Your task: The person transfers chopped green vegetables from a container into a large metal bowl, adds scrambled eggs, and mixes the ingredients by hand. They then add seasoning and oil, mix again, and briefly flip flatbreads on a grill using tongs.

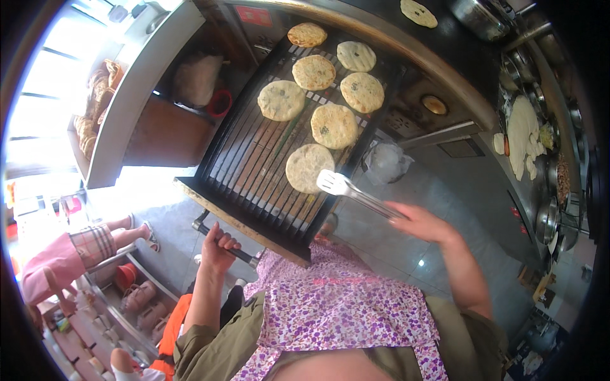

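Observation:
My left hand (pixel 220 245) is closed around the black bar handle (pixel 245 257) on the front of a pulled-out oven drawer (pixel 238 220) with a slatted metal rack. In my right hand (pixel 421 222) is a pair of metal tongs (pixel 364 197). The tips of the tongs overlap the right edge of the nearest round flatbread (pixel 307 166); whether they pinch it I cannot tell. Behind it on the rack lie several more flatbreads, among them a browned one (pixel 313 72), a pale one (pixel 281 101) and one with green flecks (pixel 334 126).
Another flatbread (pixel 419 13) rests on the dark top surface. Dough (pixel 520 135) and metal bowls (pixel 547 223) occupy the right-hand counter. A plastic bag (pixel 387 162) sits beneath the drawer's right side. At left stands a person in a pink top (pixel 57 269), near baked goods (pixel 97 102) on a shelf.

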Tool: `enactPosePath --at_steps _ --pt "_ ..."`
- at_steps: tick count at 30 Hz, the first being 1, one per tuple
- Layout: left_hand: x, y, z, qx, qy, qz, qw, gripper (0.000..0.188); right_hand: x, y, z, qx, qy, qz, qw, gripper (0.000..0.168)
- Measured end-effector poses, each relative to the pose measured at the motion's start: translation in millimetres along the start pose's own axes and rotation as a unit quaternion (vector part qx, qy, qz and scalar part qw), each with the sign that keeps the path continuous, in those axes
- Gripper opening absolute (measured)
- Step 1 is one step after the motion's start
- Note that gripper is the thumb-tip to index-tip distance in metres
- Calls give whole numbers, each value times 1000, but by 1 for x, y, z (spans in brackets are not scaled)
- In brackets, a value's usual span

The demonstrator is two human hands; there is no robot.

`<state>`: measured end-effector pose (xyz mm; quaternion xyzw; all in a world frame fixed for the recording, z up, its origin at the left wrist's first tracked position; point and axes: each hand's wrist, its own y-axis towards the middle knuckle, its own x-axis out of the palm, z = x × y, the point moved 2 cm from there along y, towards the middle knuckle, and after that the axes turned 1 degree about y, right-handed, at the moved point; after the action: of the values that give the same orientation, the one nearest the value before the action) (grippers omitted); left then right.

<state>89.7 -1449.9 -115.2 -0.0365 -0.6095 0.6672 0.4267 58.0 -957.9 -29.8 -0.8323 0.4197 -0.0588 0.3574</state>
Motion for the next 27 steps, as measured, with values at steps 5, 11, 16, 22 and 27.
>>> enactPosePath --at_steps 5,11,16,22,27 --pt "-25 33 -9 -18 -2 -9 1000 43 -9 -26 -17 83 90 120 985 52" --pt "-69 107 -36 -55 -11 64 996 43 -26 106 -63 -30 242 217 945 32" --pt "-67 115 -33 -59 -5 70 996 44 -74 230 -82 -9 366 168 915 19" --pt "-56 83 -23 -57 -5 53 997 40 -78 319 -125 -21 422 235 876 19" --pt "-62 74 -23 -51 -18 38 998 40 -81 312 -116 -66 328 258 907 34"
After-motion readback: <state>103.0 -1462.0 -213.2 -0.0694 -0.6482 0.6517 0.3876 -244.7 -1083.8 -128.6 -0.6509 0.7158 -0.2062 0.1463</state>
